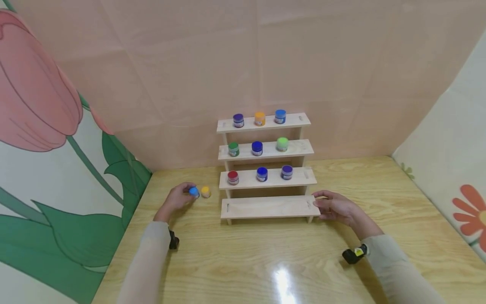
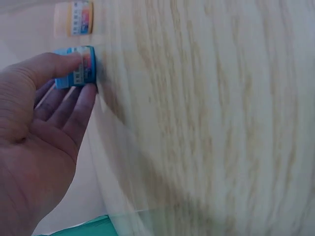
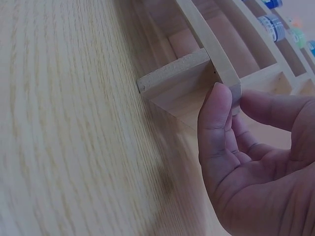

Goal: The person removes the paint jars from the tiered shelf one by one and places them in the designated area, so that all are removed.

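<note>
Left hand [image 1: 179,197] pinches blue jar [image 1: 194,192] — labelled | right hand [image 1: 338,207] grips wooden rack [image 1: 269,207] — pale

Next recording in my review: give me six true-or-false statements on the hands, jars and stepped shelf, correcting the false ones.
1. The left hand holds a blue jar beside a yellow-lidded jar. True.
2. The top step carries four jars. False: the top step carries three.
3. The right hand grips an end of the lowest step. True.
4. The red jar stands on the lowest step. False: the red jar stands on the second step from the bottom.
5. The yellow-lidded jar stands on the table. True.
6. Both hands hold jars. False: only the left hand does.
</note>
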`<state>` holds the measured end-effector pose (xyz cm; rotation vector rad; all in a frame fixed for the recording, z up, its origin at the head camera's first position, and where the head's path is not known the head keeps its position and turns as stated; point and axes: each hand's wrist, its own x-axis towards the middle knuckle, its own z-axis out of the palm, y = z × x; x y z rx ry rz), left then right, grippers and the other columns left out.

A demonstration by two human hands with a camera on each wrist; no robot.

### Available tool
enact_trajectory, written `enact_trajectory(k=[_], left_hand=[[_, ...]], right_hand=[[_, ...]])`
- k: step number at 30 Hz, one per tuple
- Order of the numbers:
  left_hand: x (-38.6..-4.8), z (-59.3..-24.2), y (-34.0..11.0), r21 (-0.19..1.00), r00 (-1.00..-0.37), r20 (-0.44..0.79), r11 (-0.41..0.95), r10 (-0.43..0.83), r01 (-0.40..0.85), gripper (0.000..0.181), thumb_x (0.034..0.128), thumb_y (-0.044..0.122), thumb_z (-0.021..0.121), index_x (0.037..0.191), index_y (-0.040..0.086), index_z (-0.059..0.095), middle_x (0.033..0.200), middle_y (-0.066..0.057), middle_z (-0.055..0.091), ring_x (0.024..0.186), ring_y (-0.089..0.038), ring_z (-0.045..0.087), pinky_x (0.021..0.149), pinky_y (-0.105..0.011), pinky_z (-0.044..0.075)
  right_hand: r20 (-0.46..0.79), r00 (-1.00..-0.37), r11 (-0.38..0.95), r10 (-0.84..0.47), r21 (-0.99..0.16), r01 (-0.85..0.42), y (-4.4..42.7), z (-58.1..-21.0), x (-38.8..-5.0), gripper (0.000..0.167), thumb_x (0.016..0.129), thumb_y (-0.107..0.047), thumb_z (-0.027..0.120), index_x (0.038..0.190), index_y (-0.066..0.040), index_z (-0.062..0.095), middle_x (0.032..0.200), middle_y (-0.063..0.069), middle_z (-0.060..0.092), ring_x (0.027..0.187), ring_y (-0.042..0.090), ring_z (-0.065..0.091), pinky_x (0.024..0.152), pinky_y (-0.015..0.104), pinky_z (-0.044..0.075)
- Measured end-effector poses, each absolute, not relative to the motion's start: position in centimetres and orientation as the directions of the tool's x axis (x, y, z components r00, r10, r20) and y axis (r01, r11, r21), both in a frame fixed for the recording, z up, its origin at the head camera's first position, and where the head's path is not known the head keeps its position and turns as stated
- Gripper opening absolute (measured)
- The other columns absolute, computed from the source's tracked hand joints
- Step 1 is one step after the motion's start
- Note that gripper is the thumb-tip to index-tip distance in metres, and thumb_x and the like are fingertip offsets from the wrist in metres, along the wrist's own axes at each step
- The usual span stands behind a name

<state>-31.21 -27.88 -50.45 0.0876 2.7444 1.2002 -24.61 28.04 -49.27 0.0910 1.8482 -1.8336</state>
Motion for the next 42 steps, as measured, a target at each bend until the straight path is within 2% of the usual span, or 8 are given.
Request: enact_trajectory(k=[4, 8, 15, 21, 27, 32, 39, 42], left_hand=[[-31.1, -49.7, -27.7, 0.743, -0.989, -0.083, 0.669, 0.123, 0.020, 0.053, 0.0947, 0.010, 0.071, 0.144, 0.004, 0.051, 0.146, -0.023, 0.049, 0.134, -0.042, 0.047, 0.105, -0.055, 0.047], [-30.5, -48.3, -26.8, 0.751, -0.989, -0.023, 0.655, 0.145, 0.078, 0.050, 0.0975, 0.012, 0.066, 0.144, 0.006, 0.051, 0.149, -0.021, 0.043, 0.135, -0.042, 0.044, 0.108, -0.057, 0.044], [-29.3, -45.4, -23.6, 0.765, -0.962, 0.111, 0.597, 0.248, 0.242, 0.047, 0.0964, 0.017, 0.068, 0.140, 0.006, 0.056, 0.142, -0.018, 0.051, 0.129, -0.041, 0.050, 0.107, -0.054, 0.047], [-28.4, -43.6, -20.8, 0.750, -0.923, 0.222, 0.550, 0.314, 0.367, 0.046, 0.0935, 0.012, 0.071, 0.136, 0.001, 0.058, 0.136, -0.020, 0.056, 0.124, -0.042, 0.054, 0.103, -0.054, 0.050], [-27.9, -42.4, -18.6, 0.742, -0.893, 0.265, 0.514, 0.364, 0.430, 0.045, 0.0917, 0.011, 0.073, 0.133, 0.001, 0.059, 0.132, -0.019, 0.058, 0.122, -0.038, 0.056, 0.099, -0.052, 0.054], [-28.0, -42.3, -17.2, 0.753, -0.880, 0.277, 0.482, 0.385, 0.448, 0.044, 0.0910, 0.008, 0.074, 0.132, 0.001, 0.060, 0.128, -0.017, 0.059, 0.118, -0.037, 0.057, 0.097, -0.052, 0.055], [-28.1, -42.1, -15.6, 0.811, -0.913, 0.211, 0.459, 0.350, 0.364, 0.045, 0.0904, 0.005, 0.075, 0.133, 0.005, 0.059, 0.127, -0.010, 0.060, 0.116, -0.028, 0.062, 0.097, -0.039, 0.057], [-28.2, -42.1, -15.1, 0.823, -0.922, 0.190, 0.458, 0.337, 0.337, 0.045, 0.0905, 0.005, 0.075, 0.133, 0.007, 0.060, 0.126, -0.008, 0.060, 0.114, -0.026, 0.064, 0.097, -0.038, 0.057]], right_hand=[[-0.405, -0.858, 0.073, -0.317, -0.912, 0.403, 28.0, -49.2, -24.6, 0.035, 0.101, -0.013, 0.062, 0.132, -0.008, 0.046, 0.100, 0.003, 0.066, 0.087, 0.014, 0.066, 0.072, 0.028, 0.061], [-0.404, -0.857, 0.071, -0.320, -0.912, 0.403, 28.1, -49.2, -24.6, 0.035, 0.101, -0.013, 0.061, 0.133, -0.007, 0.046, 0.101, 0.003, 0.066, 0.087, 0.014, 0.066, 0.072, 0.028, 0.061], [-0.411, -0.856, 0.077, -0.313, -0.909, 0.409, 28.0, -49.0, -24.5, 0.042, 0.100, -0.015, 0.064, 0.136, -0.005, 0.044, 0.103, 0.003, 0.066, 0.088, 0.015, 0.066, 0.073, 0.029, 0.061], [-0.412, -0.857, 0.078, -0.310, -0.909, 0.409, 28.0, -49.0, -24.5, 0.044, 0.100, -0.016, 0.065, 0.137, -0.005, 0.044, 0.104, 0.003, 0.065, 0.089, 0.015, 0.065, 0.073, 0.029, 0.061], [-0.410, -0.858, 0.077, -0.308, -0.910, 0.407, 27.9, -49.1, -24.5, 0.043, 0.100, -0.015, 0.064, 0.137, -0.005, 0.044, 0.105, 0.003, 0.065, 0.089, 0.016, 0.065, 0.073, 0.029, 0.060], [-0.407, -0.860, 0.074, -0.306, -0.911, 0.405, 27.9, -49.1, -24.5, 0.042, 0.100, -0.014, 0.064, 0.136, -0.005, 0.045, 0.104, 0.003, 0.066, 0.089, 0.016, 0.066, 0.072, 0.029, 0.061], [-0.406, -0.861, 0.059, -0.306, -0.911, 0.408, 28.0, -49.2, -24.5, 0.037, 0.099, -0.013, 0.065, 0.132, -0.007, 0.048, 0.102, 0.003, 0.066, 0.089, 0.015, 0.066, 0.072, 0.028, 0.060], [-0.403, -0.862, 0.057, -0.307, -0.912, 0.406, 28.0, -49.2, -24.5, 0.037, 0.099, -0.013, 0.065, 0.132, -0.007, 0.048, 0.102, 0.003, 0.066, 0.088, 0.015, 0.066, 0.072, 0.028, 0.061]])
